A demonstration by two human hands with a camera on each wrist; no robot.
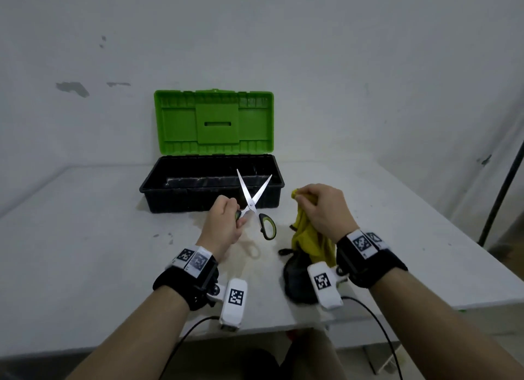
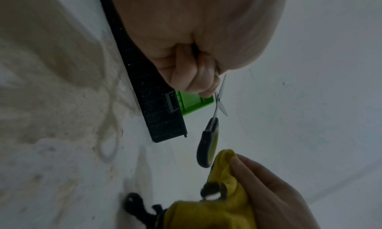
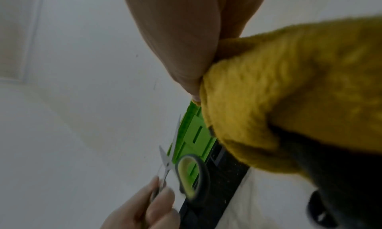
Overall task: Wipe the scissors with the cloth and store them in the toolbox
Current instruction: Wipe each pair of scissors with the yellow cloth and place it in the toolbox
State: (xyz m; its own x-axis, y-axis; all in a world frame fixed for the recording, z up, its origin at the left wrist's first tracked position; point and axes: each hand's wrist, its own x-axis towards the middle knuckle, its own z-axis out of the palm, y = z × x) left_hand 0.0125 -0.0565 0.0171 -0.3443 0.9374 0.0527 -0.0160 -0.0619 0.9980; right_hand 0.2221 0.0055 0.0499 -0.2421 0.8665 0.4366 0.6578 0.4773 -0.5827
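Observation:
The scissors (image 1: 253, 202) have steel blades spread in a V and black-and-green handles. My left hand (image 1: 226, 222) grips one handle and holds them above the table in front of the toolbox; the other handle loop (image 1: 268, 226) hangs free. The same scissors (image 2: 215, 118) show in the left wrist view and again, as scissors (image 3: 181, 167), in the right wrist view. My right hand (image 1: 317, 209) grips a bunched yellow cloth (image 1: 309, 238) just right of the scissors, apart from them. The toolbox (image 1: 211, 181) has a black base and an upright green lid (image 1: 214, 121), and stands open.
A dark pouch-like object (image 1: 297, 280) lies on the white table (image 1: 85, 238) under my right wrist. A stained patch marks the table between my arms. A dark pole (image 1: 502, 186) stands at the far right. A white wall rises behind the toolbox.

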